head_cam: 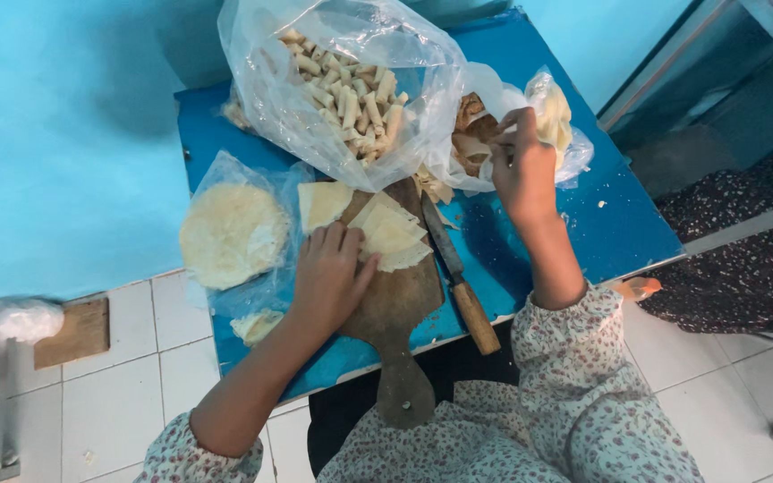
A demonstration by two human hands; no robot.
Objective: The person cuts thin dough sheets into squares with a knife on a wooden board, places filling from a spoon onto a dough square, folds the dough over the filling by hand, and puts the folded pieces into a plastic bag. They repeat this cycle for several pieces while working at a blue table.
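The left hand (328,273) is resting on a wooden cutting board (394,304), its fingers lying close together and pressing down on the edge of a stack of triangular pastry sheets (391,234) that is sitting at the far end of the board. The right hand (522,170) is reaching into a small clear plastic bag (555,121) at the far right of the blue table (624,224), and its fingertips are closing together on something inside (what exactly they are pinching cannot be told from this view). Brownish filling (471,134) is showing in that bag just beside the hand.

A knife with a wooden handle (458,277) is lying on the table just to the right of the board, blade pointing away from the person. A large clear bag of rolled pastries (346,85) is sitting at the back of the table, touching the far end of the board. To the left, a round stack of flat wrappers (233,234) is lying in its own plastic, with a single cut sheet (324,204) between it and the board. A further scrap of dough (257,326) is lying near the table's front left edge.
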